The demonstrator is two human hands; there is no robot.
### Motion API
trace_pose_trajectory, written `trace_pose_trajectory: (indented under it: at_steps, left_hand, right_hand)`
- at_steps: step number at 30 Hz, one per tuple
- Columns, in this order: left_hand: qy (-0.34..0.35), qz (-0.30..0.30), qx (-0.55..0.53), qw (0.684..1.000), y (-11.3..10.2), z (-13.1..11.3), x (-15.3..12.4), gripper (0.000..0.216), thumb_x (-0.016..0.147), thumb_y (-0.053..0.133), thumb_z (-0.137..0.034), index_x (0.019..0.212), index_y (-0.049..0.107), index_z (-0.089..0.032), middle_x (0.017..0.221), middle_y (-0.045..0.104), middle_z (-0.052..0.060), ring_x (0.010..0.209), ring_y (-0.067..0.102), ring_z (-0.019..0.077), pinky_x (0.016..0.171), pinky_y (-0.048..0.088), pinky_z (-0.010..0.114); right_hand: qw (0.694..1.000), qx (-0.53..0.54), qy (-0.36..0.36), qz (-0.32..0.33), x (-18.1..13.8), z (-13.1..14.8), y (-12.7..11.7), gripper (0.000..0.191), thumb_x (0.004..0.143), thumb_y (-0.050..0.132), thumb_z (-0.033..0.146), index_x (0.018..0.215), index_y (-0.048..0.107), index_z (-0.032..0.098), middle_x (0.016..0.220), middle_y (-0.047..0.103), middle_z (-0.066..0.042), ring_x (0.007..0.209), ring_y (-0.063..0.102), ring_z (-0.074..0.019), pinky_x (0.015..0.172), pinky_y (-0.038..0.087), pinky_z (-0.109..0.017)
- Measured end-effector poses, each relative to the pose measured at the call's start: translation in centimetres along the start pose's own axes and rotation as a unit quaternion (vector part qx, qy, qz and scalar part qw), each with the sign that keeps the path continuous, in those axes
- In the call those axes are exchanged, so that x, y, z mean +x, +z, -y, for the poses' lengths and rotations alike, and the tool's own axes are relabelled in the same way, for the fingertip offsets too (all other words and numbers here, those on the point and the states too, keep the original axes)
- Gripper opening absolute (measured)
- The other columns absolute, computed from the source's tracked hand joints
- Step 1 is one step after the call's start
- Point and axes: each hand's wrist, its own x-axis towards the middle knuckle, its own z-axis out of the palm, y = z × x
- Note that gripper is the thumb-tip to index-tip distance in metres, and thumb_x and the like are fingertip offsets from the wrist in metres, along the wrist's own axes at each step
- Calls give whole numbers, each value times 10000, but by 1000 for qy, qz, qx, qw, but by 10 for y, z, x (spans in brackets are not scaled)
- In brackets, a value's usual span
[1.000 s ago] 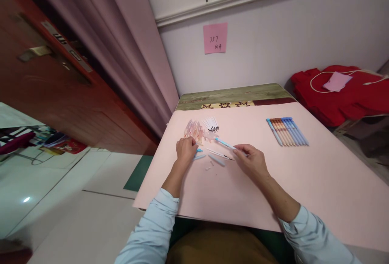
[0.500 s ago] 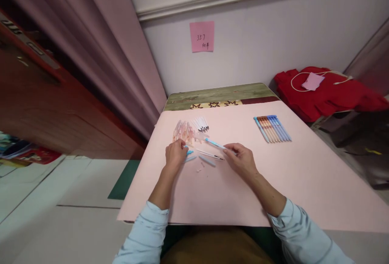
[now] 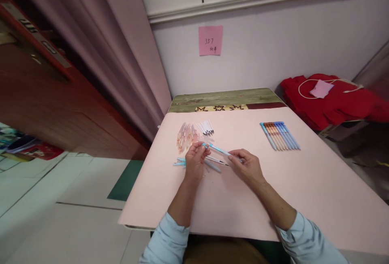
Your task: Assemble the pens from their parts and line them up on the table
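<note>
in the head view, the only one i have, the right hand (image 3: 247,167) is closed in a pinch on the near end of a light blue pen (image 3: 220,150), just left of the frame's centre. the left hand (image 3: 196,160) has its fingers curled shut around the pen's far tip. i judge the two-ended hold keeps the pen level and clear of the pink sheet (image 3: 304,183) so both ends stay workable. the rest is sorted by kind. a heap of clear pinkish pieces (image 3: 186,135) and a fan of thin refills (image 3: 206,127) lie just above the left hand, likely kept there for a short reach. a row of pens (image 3: 280,135) lies side by side well apart at the right of centre, probably set out of the way. a few loose blue bits (image 3: 180,162) poke out left of the left hand. i cannot tell whether the left fingertips also pinch some small piece at the tip, as the knuckles cover it. a thin rod (image 3: 217,160) below the pen is partly hidden by both hands. the writing on the pink note (image 3: 210,40) on the wall at upper centre is too small for me to read surely.
</note>
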Motion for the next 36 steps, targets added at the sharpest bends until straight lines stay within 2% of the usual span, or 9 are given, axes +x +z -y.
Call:
trace_pose_trajectory:
  at_steps: [5, 10, 19, 24, 32, 36]
  left_hand:
    - [3, -15, -43, 999, -10, -1, 0, 324, 664, 829, -246, 908, 643, -141, 895, 749, 75, 770, 703, 129, 787, 562, 269]
    - [-8, 3, -40, 999, -8, 0, -2, 323, 675, 825, -258, 914, 641, -143, 900, 753, 79, 771, 707, 142, 764, 571, 278]
    - [-10, 2, -50, 999, -9, 0, -4, 319, 697, 809, -250, 935, 625, -142, 911, 749, 78, 769, 701, 133, 786, 564, 289]
    - [-4, 10, -26, 1000, -11, 2, -3, 346, 700, 809, -304, 946, 622, -149, 928, 749, 79, 780, 699, 142, 804, 560, 314]
    - [-11, 28, 0, 1000, -12, 5, -3, 340, 680, 823, -294, 905, 617, -146, 875, 747, 65, 686, 690, 135, 738, 565, 307]
    - [-17, 38, 8, 999, -11, 3, -4, 329, 679, 824, -285, 891, 617, -142, 854, 745, 59, 678, 690, 136, 733, 564, 303]
  right_hand:
    - [1000, 1, -12, 16, -2, 3, 0, 184, 821, 666, 367, 883, 755, 219, 892, 719, -61, 803, 649, -202, 646, 498, -279]
    - [1000, -4, -13, 18, -2, 2, 2, 181, 823, 665, 363, 890, 755, 220, 900, 718, -60, 791, 646, -198, 636, 499, -276]
    - [1000, -8, -3, 21, -3, 1, 1, 208, 824, 667, 397, 884, 752, 217, 877, 713, -50, 753, 629, -187, 615, 486, -269]
    - [1000, -14, -5, 21, -3, 2, 2, 198, 818, 667, 387, 874, 754, 218, 877, 717, -53, 760, 635, -194, 644, 494, -283]
    - [999, -16, -3, 29, -2, -5, 2, 231, 813, 666, 397, 934, 747, 217, 902, 734, -55, 771, 656, -197, 678, 512, -291]
    - [997, -70, 2, 32, -1, -10, 1, 256, 804, 667, 418, 971, 730, 234, 829, 739, -26, 690, 648, -181, 628, 503, -277]
